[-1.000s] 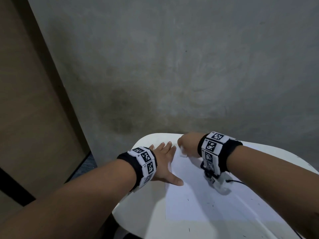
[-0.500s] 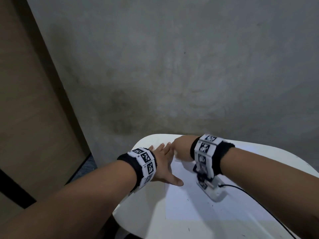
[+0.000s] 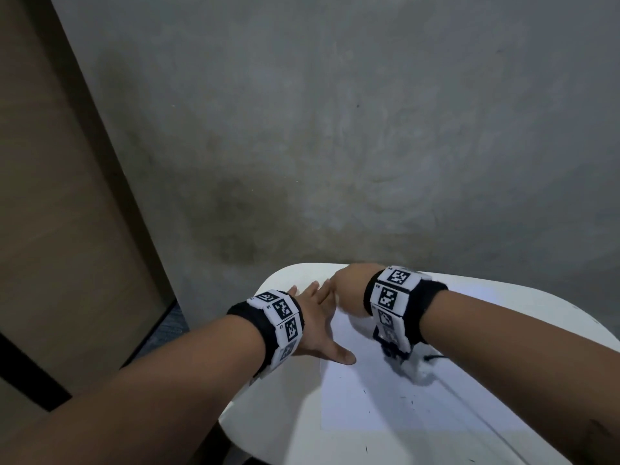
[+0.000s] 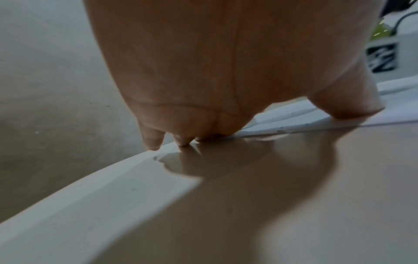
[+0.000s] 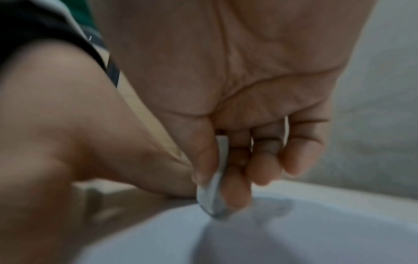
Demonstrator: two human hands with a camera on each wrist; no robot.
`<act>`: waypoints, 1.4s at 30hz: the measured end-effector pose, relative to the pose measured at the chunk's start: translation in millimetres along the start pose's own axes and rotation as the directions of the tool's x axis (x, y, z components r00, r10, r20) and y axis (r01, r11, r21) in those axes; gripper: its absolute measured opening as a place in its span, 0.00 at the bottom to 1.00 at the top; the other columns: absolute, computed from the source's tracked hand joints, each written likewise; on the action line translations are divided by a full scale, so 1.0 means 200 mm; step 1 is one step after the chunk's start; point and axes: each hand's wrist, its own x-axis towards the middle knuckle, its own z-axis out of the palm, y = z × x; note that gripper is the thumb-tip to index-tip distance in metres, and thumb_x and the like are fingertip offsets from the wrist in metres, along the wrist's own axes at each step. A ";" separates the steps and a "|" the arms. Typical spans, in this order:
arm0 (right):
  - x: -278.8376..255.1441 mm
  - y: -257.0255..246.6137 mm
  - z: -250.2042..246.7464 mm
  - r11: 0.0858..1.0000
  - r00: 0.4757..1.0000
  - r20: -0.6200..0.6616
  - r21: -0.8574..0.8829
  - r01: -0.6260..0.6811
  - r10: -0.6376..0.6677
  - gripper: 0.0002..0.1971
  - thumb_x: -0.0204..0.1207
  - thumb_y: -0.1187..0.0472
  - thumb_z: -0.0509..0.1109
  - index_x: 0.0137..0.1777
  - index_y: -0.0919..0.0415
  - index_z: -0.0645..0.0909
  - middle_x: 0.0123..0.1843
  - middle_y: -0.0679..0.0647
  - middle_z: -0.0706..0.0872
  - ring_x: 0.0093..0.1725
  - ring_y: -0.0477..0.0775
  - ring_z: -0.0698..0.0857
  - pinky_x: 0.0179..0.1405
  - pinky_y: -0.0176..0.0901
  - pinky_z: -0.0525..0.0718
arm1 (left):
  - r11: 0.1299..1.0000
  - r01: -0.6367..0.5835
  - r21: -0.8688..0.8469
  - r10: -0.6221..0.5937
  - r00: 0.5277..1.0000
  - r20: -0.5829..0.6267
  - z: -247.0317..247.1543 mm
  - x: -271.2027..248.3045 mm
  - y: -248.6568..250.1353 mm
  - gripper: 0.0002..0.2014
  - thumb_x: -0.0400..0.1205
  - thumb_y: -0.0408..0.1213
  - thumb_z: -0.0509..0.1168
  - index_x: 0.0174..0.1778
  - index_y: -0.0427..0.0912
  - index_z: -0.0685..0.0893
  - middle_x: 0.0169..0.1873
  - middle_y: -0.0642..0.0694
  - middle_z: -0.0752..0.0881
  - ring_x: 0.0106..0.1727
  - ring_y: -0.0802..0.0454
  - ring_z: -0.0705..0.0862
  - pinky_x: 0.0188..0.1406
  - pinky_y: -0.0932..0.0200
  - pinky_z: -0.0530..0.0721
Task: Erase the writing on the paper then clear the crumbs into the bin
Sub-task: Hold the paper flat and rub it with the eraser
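Note:
A white sheet of paper [image 3: 385,391] lies on a white table [image 3: 278,414]. My left hand [image 3: 318,317] lies flat with spread fingers on the paper's far left corner, thumb on the sheet; the left wrist view shows the palm [image 4: 203,80] pressed down at the paper edge [image 4: 294,128]. My right hand [image 3: 349,286] is at the paper's far edge, touching the left fingertips. In the right wrist view it pinches a white eraser [image 5: 214,187] between thumb and fingers, tip down on the paper [image 5: 294,232]. Small dark crumbs [image 3: 402,397] dot the sheet.
A grey concrete wall [image 3: 335,129] stands just behind the table. A brown wooden panel [image 3: 50,196] is at the left, with floor [image 3: 167,327] below it. The table's rounded edge [image 4: 90,187] falls away at the left. No bin is in view.
My right hand has slid left along the paper's far edge with the eraser, now meeting the left fingertips. The left hand has stayed put.

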 end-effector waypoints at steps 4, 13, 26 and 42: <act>-0.02 0.10 -0.02 0.998 0.998 -0.034 0.048 -0.046 0.048 0.13 0.79 0.60 0.62 0.58 0.61 0.84 0.58 0.55 0.88 0.56 0.59 0.87 0.55 0.46 0.84 | 1.000 0.002 0.006 -0.002 1.000 -0.002 0.00 -0.01 0.00 0.62 0.72 0.78 0.59 0.86 0.47 0.30 0.85 0.49 0.31 0.87 0.48 0.35 0.84 0.38 0.41; -0.04 0.12 -0.05 0.994 0.996 -0.016 0.056 -0.091 0.092 0.11 0.76 0.60 0.66 0.55 0.60 0.85 0.54 0.54 0.89 0.52 0.58 0.88 0.51 0.45 0.86 | 1.000 0.004 0.001 -0.004 1.000 0.005 -0.01 -0.01 0.00 0.61 0.72 0.77 0.60 0.85 0.47 0.30 0.85 0.49 0.30 0.87 0.48 0.34 0.85 0.38 0.40; -0.09 0.03 -0.05 0.999 1.000 0.011 0.020 -0.028 0.028 0.10 0.76 0.60 0.67 0.55 0.58 0.84 0.53 0.53 0.88 0.52 0.58 0.87 0.43 0.43 0.79 | 1.000 0.006 -0.026 -0.006 1.000 -0.011 0.00 0.00 0.00 0.63 0.71 0.77 0.62 0.85 0.48 0.29 0.86 0.48 0.32 0.87 0.47 0.36 0.84 0.37 0.41; -0.18 -0.03 -0.06 1.000 1.000 -0.015 0.025 0.012 -0.012 0.13 0.78 0.61 0.67 0.60 0.60 0.84 0.58 0.54 0.88 0.55 0.58 0.87 0.50 0.45 0.81 | 1.000 0.025 0.012 -0.025 1.000 0.004 -0.02 -0.04 0.02 0.57 0.74 0.75 0.61 0.88 0.49 0.40 0.86 0.49 0.32 0.86 0.49 0.34 0.84 0.39 0.39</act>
